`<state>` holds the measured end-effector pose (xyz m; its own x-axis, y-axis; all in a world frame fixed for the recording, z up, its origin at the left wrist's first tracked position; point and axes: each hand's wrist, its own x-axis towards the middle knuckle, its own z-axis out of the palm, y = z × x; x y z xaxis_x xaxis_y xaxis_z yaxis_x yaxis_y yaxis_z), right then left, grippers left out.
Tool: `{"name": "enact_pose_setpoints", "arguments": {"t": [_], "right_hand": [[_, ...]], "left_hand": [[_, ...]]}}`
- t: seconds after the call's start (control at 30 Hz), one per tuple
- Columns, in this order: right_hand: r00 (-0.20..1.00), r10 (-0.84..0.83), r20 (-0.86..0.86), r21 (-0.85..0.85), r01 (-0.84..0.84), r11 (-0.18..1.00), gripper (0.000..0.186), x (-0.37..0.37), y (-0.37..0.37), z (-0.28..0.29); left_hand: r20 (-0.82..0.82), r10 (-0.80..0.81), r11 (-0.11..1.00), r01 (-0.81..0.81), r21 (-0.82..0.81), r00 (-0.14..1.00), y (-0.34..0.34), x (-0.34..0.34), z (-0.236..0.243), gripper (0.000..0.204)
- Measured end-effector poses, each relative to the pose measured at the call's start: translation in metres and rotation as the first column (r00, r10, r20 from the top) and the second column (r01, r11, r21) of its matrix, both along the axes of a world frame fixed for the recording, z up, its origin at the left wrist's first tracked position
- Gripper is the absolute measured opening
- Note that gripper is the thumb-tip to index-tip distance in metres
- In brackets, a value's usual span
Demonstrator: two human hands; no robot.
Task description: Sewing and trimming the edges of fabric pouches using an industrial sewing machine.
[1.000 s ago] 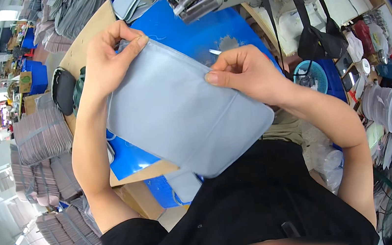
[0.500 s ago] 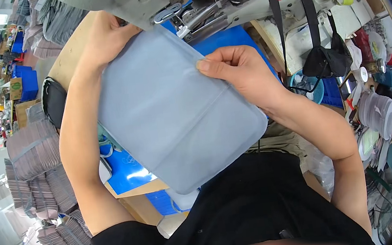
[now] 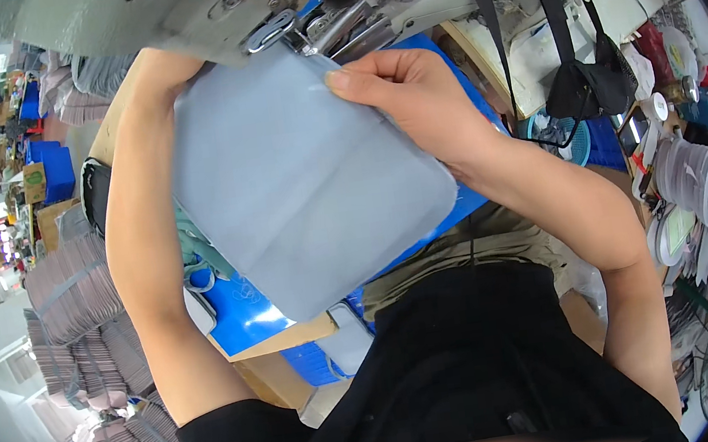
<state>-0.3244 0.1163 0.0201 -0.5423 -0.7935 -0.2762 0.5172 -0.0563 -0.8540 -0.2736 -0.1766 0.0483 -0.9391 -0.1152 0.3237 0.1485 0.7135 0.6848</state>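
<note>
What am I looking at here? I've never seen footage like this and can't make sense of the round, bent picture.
The picture comes from a fisheye camera worn on a person's head, looking down, so straight edges curve. Both bare arms are the wearer's own. The right hand pinches the top edge of a grey-blue panel. The left hand is hidden behind that panel, up under a sewing machine, so its grip cannot be seen. A blue mat covers the table beneath. Stacks of grey pieces stand at the left, and a black bag hangs at the right.
</note>
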Motion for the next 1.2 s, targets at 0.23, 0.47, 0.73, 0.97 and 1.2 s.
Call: {"name": "enact_pose_setpoints", "arguments": {"t": [0.23, 0.47, 0.73, 0.97, 1.2], "right_hand": [[0.996, -0.009, 0.092, -0.053, 0.014, 0.998, 0.031, 0.009, 0.017, -0.003], [0.994, -0.008, 0.105, -0.08, 0.016, 0.997, 0.032, 0.002, 0.0, -0.003], [0.984, -0.065, 0.164, -0.079, 0.079, 0.994, 0.031, -0.004, -0.014, -0.006], [0.995, -0.087, -0.039, -0.137, 0.081, 0.987, 0.023, 0.0, -0.013, -0.016], [0.627, -0.244, -0.74, -0.17, 0.176, 0.97, 0.018, 0.026, 0.024, -0.023]], "left_hand": [[0.084, -0.103, 0.993, 0.097, 0.067, 0.991, -0.03, -0.001, -0.009, 0.038], [0.04, 0.018, 0.938, -0.003, -0.346, 0.999, -0.036, -0.007, -0.012, 0.04], [-0.313, 0.445, 0.87, -0.488, -0.074, 0.839, 0.082, 0.038, -0.01, 0.035], [-0.414, 0.296, 0.829, -0.446, -0.336, 0.861, 0.212, 0.093, -0.029, 0.043], [-0.527, 0.369, 0.869, -0.485, -0.096, 0.765, 0.197, 0.094, -0.018, 0.019]]}}
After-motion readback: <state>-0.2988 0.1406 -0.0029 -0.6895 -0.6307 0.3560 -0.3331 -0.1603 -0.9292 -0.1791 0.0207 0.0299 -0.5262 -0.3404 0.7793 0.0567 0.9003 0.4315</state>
